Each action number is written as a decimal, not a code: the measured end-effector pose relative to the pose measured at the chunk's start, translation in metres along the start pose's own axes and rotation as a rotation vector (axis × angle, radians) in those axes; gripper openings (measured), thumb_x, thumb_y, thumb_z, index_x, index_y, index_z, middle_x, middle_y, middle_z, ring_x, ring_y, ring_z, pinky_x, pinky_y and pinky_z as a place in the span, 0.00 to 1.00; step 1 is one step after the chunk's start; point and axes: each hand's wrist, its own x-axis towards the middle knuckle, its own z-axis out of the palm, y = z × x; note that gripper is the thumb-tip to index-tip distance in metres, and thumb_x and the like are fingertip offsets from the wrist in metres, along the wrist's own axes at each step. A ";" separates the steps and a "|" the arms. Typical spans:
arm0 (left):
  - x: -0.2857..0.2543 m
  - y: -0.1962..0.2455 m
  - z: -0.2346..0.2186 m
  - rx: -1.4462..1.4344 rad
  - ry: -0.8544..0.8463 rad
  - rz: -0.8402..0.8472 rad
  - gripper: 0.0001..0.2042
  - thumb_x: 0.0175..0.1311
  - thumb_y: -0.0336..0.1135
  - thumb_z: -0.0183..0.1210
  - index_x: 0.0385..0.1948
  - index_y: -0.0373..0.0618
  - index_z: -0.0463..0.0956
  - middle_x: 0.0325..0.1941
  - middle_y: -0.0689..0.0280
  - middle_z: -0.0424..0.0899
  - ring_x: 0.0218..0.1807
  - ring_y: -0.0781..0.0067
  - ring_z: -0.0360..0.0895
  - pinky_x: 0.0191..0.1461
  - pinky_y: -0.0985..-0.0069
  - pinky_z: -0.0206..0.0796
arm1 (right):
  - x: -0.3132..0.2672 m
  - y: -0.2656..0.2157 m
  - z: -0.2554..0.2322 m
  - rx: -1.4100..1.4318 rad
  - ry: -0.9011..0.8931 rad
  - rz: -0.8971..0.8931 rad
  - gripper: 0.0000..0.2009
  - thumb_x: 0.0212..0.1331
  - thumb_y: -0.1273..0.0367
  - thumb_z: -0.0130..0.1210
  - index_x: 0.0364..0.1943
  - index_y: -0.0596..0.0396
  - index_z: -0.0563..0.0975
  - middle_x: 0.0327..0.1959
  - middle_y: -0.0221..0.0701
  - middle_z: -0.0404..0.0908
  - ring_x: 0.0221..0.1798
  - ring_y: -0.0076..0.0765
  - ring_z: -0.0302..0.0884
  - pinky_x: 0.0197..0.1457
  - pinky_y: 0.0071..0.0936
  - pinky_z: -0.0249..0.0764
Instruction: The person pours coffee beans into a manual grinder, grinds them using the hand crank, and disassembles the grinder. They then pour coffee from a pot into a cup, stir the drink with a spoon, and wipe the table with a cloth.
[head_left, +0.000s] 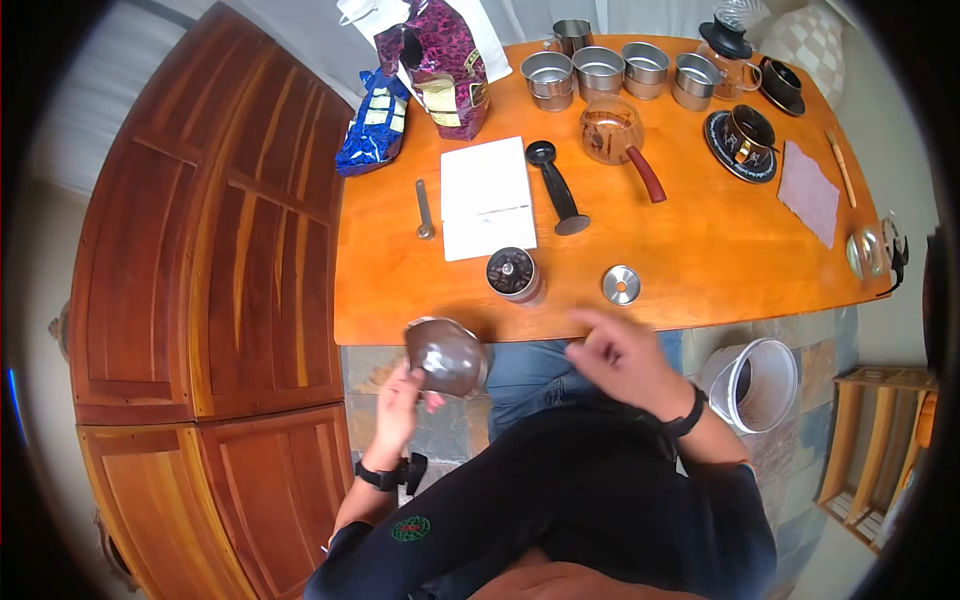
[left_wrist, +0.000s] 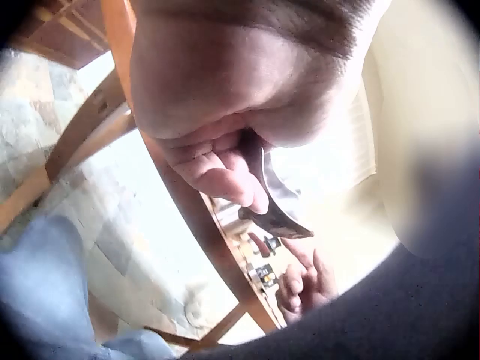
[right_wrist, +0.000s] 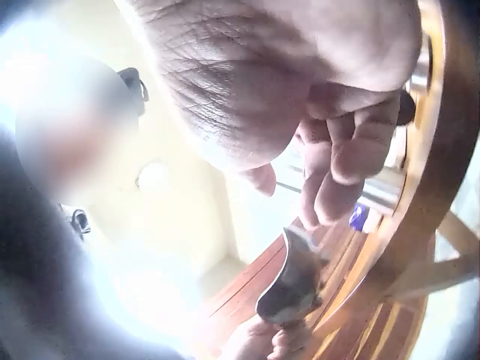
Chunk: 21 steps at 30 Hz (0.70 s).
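Note:
My left hand (head_left: 397,405) grips a shiny metal bowl with a dipping, curved rim (head_left: 446,357) by its side, in front of the table's near edge. The same bowl (right_wrist: 294,281) shows at the bottom of the right wrist view. Above the near edge, my right hand (head_left: 630,365) holds nothing; its index finger points out and the other fingers curl loosely. Between the hands, near the edge, stands a hand coffee grinder (head_left: 513,276) with dark beans around its central shaft. A round metal lid with a hole (head_left: 621,285) lies to the right of it.
Behind the grinder lie a white scale (head_left: 488,198), a measuring spoon (head_left: 424,210) and a black scoop (head_left: 557,190). A glass pot with a red handle (head_left: 612,130), metal cups (head_left: 598,72) and coffee bags (head_left: 440,70) stand farther back. A white bucket (head_left: 765,385) stands on the floor.

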 end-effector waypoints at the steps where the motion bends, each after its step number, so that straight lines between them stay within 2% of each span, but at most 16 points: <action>1: 0.006 0.007 -0.012 0.024 0.078 0.009 0.11 0.79 0.40 0.51 0.41 0.41 0.74 0.25 0.61 0.84 0.26 0.74 0.81 0.31 0.79 0.71 | 0.003 0.005 -0.010 -0.109 0.118 -0.058 0.21 0.59 0.68 0.70 0.56 0.55 0.79 0.22 0.30 0.80 0.23 0.30 0.77 0.29 0.26 0.72; 2: 0.011 0.016 -0.023 0.077 0.123 0.011 0.11 0.79 0.40 0.51 0.40 0.41 0.74 0.25 0.60 0.84 0.25 0.74 0.81 0.30 0.79 0.70 | 0.006 0.010 -0.019 -0.104 0.122 -0.061 0.21 0.59 0.68 0.70 0.56 0.55 0.79 0.22 0.30 0.80 0.23 0.30 0.77 0.29 0.26 0.72; 4: 0.027 0.034 -0.041 0.123 0.206 0.005 0.11 0.79 0.39 0.51 0.38 0.41 0.73 0.26 0.60 0.84 0.25 0.75 0.80 0.30 0.79 0.70 | 0.008 0.018 -0.034 -0.393 0.329 -0.061 0.24 0.52 0.69 0.73 0.55 0.55 0.79 0.31 0.33 0.82 0.33 0.37 0.81 0.36 0.29 0.76; 5: 0.037 0.038 -0.050 0.117 0.244 -0.005 0.11 0.78 0.39 0.50 0.37 0.41 0.73 0.26 0.59 0.84 0.25 0.75 0.79 0.30 0.79 0.70 | 0.010 0.021 -0.037 -0.389 0.334 -0.066 0.24 0.52 0.69 0.73 0.55 0.55 0.79 0.31 0.33 0.82 0.33 0.37 0.81 0.36 0.29 0.76; 7: 0.062 0.053 -0.060 0.037 0.241 -0.038 0.10 0.77 0.36 0.50 0.35 0.40 0.73 0.26 0.59 0.84 0.25 0.74 0.79 0.29 0.79 0.70 | 0.015 0.027 -0.042 -0.461 0.446 -0.160 0.27 0.49 0.67 0.75 0.55 0.56 0.79 0.44 0.39 0.82 0.47 0.47 0.81 0.48 0.35 0.79; 8: 0.075 0.058 -0.064 0.042 0.248 -0.061 0.10 0.76 0.35 0.49 0.35 0.40 0.73 0.26 0.58 0.84 0.25 0.74 0.78 0.29 0.79 0.70 | 0.012 0.034 -0.041 -0.451 0.402 -0.088 0.31 0.46 0.64 0.76 0.57 0.56 0.78 0.54 0.41 0.79 0.56 0.52 0.77 0.58 0.40 0.76; 12: 0.116 0.064 -0.077 0.014 0.257 -0.116 0.11 0.76 0.34 0.47 0.35 0.37 0.74 0.26 0.58 0.85 0.24 0.74 0.78 0.27 0.81 0.70 | 0.010 0.028 -0.038 -0.505 0.357 -0.134 0.38 0.43 0.61 0.78 0.63 0.54 0.74 0.59 0.41 0.78 0.60 0.53 0.75 0.62 0.42 0.74; 16: 0.148 0.073 -0.089 0.005 0.262 -0.144 0.12 0.76 0.33 0.46 0.35 0.36 0.75 0.27 0.60 0.85 0.24 0.75 0.78 0.27 0.81 0.71 | 0.014 0.028 -0.037 -0.488 0.380 -0.095 0.40 0.42 0.61 0.78 0.63 0.55 0.74 0.60 0.41 0.78 0.60 0.53 0.75 0.63 0.42 0.74; 21: 0.176 0.081 -0.101 0.054 0.244 -0.170 0.14 0.78 0.35 0.44 0.36 0.37 0.77 0.28 0.62 0.85 0.25 0.77 0.78 0.27 0.82 0.72 | 0.015 0.027 -0.041 -0.548 0.284 -0.146 0.40 0.42 0.63 0.77 0.63 0.55 0.73 0.59 0.39 0.80 0.58 0.50 0.76 0.61 0.41 0.74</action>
